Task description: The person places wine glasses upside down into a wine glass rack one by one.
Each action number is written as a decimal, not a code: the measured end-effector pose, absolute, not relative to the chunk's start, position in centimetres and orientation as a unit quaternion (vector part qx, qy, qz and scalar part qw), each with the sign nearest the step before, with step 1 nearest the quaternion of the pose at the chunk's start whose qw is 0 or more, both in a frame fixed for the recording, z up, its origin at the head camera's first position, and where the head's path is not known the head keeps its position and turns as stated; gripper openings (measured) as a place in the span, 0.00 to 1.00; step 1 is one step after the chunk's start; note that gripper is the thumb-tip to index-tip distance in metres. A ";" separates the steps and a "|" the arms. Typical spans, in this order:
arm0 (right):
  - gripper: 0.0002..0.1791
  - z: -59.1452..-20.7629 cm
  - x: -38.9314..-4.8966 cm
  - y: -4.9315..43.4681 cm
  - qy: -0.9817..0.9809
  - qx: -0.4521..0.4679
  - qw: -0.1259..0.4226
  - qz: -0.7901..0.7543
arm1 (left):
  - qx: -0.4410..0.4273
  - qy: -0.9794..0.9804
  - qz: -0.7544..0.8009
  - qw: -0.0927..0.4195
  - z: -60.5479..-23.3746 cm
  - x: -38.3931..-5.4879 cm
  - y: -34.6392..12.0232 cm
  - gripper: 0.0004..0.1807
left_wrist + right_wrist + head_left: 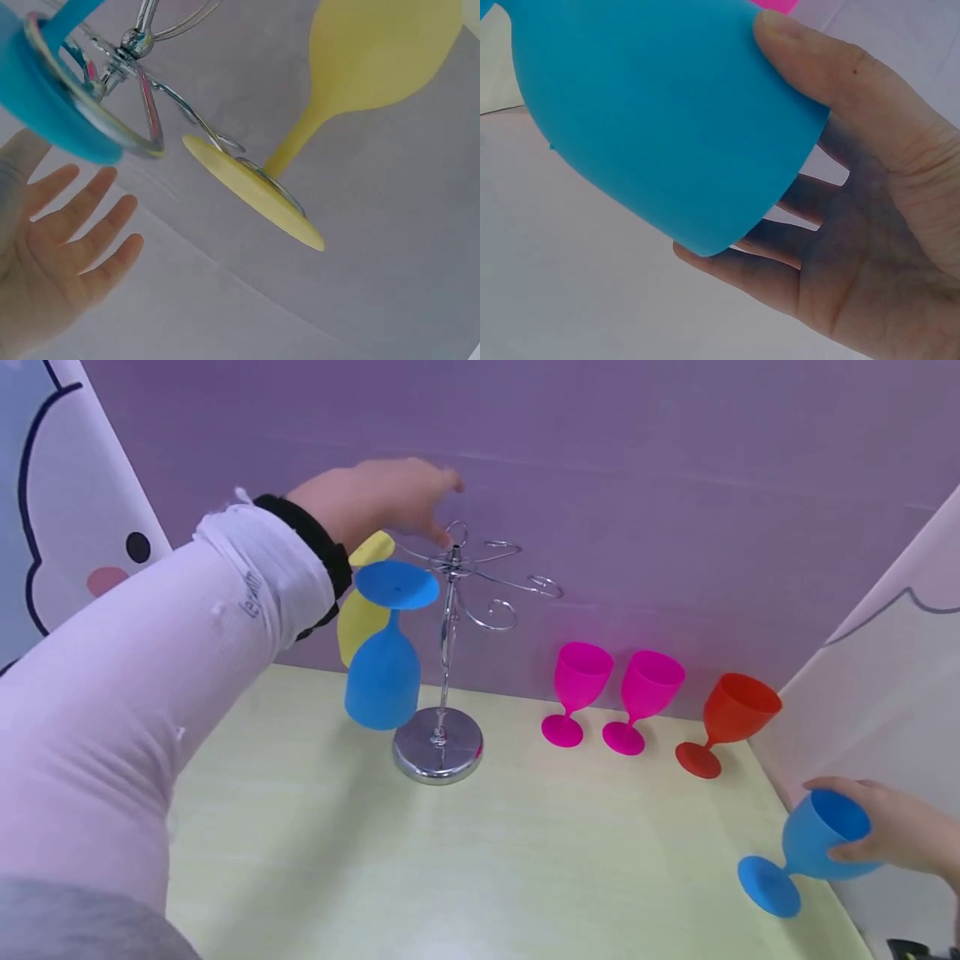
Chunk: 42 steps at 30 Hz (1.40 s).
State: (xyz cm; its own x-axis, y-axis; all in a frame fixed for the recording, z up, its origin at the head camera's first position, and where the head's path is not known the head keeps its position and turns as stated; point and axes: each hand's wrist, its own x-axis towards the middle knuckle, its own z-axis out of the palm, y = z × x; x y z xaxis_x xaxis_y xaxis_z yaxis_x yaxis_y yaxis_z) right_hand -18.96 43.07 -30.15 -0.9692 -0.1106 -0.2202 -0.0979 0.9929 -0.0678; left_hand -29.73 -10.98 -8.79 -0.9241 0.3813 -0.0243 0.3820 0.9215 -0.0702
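Note:
A chrome goblet rack (447, 635) with curled wire arms stands on the table. Upside down from its left side hang a blue goblet (384, 681) and a yellow goblet (382, 56), the latter partly behind the blue one in the head view. My left hand (382, 500) is over the rack's top, thumb near the centre post; the left wrist view shows its fingers spread and holding nothing. At the table's right edge my right hand (896, 827) grips a second blue goblet (660, 120) by its bowl, thumb on one side and fingers around the other. That goblet leans, foot toward the left.
Two pink goblets (582, 677) stand upright near the back wall, right of the rack. A red goblet (738, 714) stands farther right, close to the table's corner. Purple panelling (675, 510) rises behind the pale table (525, 860).

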 end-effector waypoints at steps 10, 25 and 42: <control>0.53 -32.8 -20.2 46.2 0.994 -0.054 0.091 -0.013 | 0.222 0.965 -0.123 0.065 -9.1 -29.9 -9.1 0.30; 0.49 -30.1 -18.8 43.1 0.993 -0.051 0.102 -0.024 | 0.227 0.935 -0.272 -0.028 -9.3 -29.7 -8.1 0.05; 0.52 -32.4 -20.1 45.1 0.994 -0.052 0.092 -0.020 | 0.226 0.916 -0.323 -0.079 -9.4 -30.0 -8.0 0.09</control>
